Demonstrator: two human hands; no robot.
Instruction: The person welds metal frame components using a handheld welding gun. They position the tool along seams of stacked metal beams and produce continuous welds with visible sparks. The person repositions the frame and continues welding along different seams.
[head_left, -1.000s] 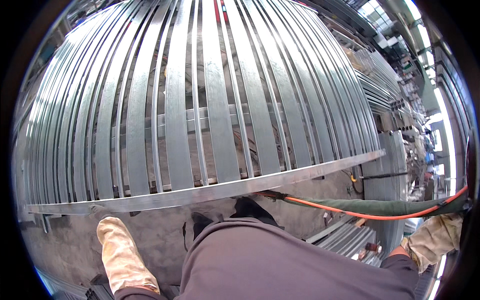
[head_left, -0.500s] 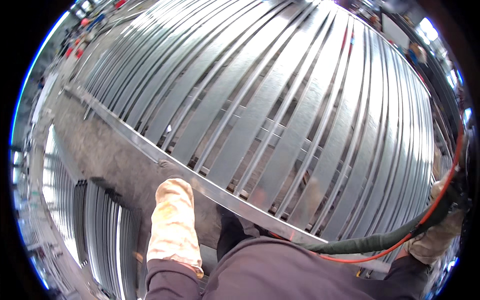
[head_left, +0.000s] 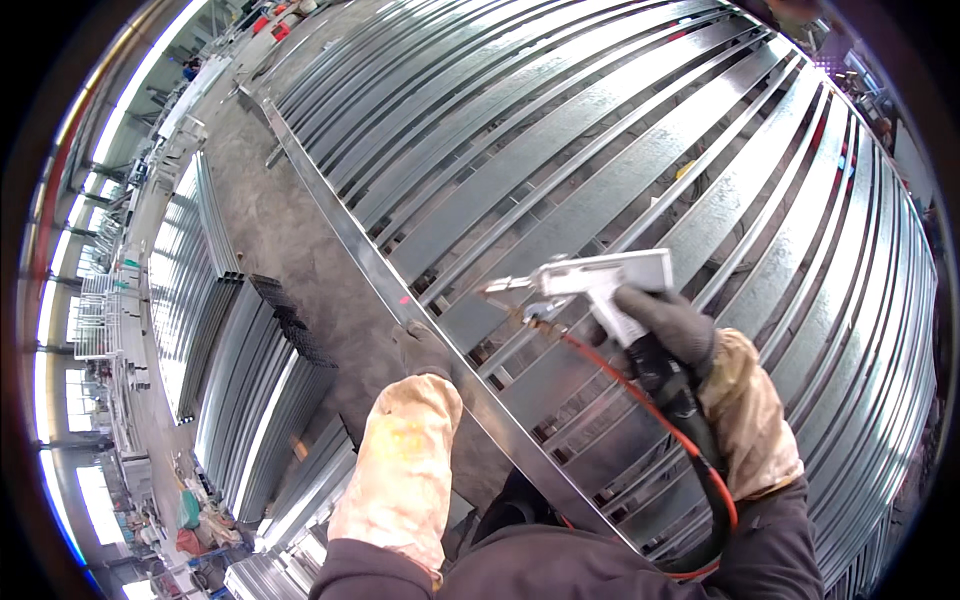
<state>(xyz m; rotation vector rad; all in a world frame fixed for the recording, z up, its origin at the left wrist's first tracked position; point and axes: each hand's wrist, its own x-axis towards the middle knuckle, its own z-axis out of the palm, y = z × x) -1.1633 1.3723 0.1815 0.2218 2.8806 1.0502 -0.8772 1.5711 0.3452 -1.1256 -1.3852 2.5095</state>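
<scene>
A large frame of many parallel galvanized steel strips [head_left: 620, 150] fills the view. A long steel edge rail [head_left: 400, 300] runs diagonally along its near side. My left hand [head_left: 425, 350], in a grey glove with a pale leather cuff, rests on this rail. My right hand [head_left: 670, 325], gloved the same way, grips a silver handheld welding gun [head_left: 600, 280]. The gun's nozzle points left, just above the strips near the rail. An orange hose and a black cable [head_left: 690, 440] run from the gun back along my right forearm.
Bundles of steel profiles [head_left: 230, 380] lie stacked on the concrete floor [head_left: 260, 220] to the left. A small stack of dark bars [head_left: 290, 320] sits beside the rail. Workshop windows and machinery line the far left edge.
The view has swung left. My right hand has lifted the welding gun from the lower right edge to above the strips. My left hand has moved forward onto the edge rail.
</scene>
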